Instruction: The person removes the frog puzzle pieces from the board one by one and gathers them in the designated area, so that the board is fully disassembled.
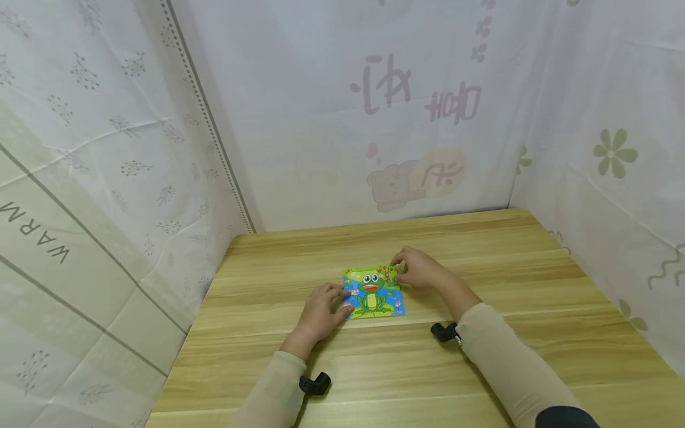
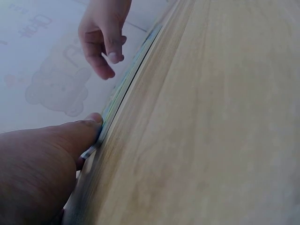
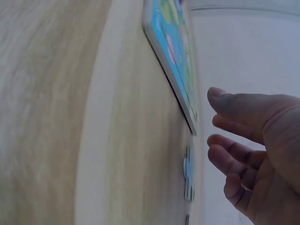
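A square frog jigsaw puzzle [image 1: 371, 300] lies flat on the wooden table, with a green frog on a blue background. My left hand [image 1: 321, 312] rests at its left side, with thumb and index fingertips on the edge; the left wrist view shows the thumb [image 2: 89, 129] pressing there. Beside the upper right corner is my right hand [image 1: 420, 268], fingers loosely bent. The right wrist view shows nothing between its thumb and fingers. A loose puzzle piece [image 3: 188, 174] with a knob lies on the table past the puzzle's edge, and a sliver of another shows below it.
The wood-grain table [image 1: 299, 255] has rounded back corners. Printed fabric [image 1: 332, 119] hangs behind it and along both sides. A black wrist camera mount [image 1: 316, 384] sits at the left sleeve, and another mount [image 1: 444, 333] at the right one.
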Demonstrator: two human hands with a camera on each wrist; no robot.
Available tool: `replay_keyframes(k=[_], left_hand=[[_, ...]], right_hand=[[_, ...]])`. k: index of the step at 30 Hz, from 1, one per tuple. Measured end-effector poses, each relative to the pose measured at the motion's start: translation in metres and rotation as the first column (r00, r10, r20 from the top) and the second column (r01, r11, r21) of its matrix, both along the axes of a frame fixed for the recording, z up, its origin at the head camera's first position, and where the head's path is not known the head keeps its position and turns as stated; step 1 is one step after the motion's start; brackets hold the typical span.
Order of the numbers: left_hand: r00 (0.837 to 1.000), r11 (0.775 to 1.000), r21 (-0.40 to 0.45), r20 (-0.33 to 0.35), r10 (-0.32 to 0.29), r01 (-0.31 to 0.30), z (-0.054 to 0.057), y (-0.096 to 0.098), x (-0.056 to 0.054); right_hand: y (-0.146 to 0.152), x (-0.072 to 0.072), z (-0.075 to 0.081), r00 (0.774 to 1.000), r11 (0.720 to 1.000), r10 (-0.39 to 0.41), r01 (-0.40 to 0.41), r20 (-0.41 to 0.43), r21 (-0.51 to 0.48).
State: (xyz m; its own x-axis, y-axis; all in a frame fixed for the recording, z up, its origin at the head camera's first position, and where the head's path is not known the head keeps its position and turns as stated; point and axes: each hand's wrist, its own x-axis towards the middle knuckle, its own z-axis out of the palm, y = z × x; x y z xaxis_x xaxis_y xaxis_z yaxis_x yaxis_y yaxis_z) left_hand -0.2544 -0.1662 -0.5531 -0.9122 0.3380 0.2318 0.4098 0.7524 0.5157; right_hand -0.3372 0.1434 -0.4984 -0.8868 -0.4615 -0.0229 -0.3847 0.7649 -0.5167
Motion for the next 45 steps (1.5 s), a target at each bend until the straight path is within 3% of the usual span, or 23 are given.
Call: replay_keyframes(k=[13,45], left_hand=[[1.000,1.000,0.001,0.006,0.001,-0.001,0.003,0.001,0.002],[1.000,1.000,-0.004,0.006,-0.001,0.001,0.004,0.001,0.003]], right_hand=[[-0.016,-0.004,-0.005,0.999,0.997,0.031,-0.029,-0.030,0.078],[-0.028,-0.020,0.003,0.998,0.985,0.035,-0.044,0.060,0.167]])
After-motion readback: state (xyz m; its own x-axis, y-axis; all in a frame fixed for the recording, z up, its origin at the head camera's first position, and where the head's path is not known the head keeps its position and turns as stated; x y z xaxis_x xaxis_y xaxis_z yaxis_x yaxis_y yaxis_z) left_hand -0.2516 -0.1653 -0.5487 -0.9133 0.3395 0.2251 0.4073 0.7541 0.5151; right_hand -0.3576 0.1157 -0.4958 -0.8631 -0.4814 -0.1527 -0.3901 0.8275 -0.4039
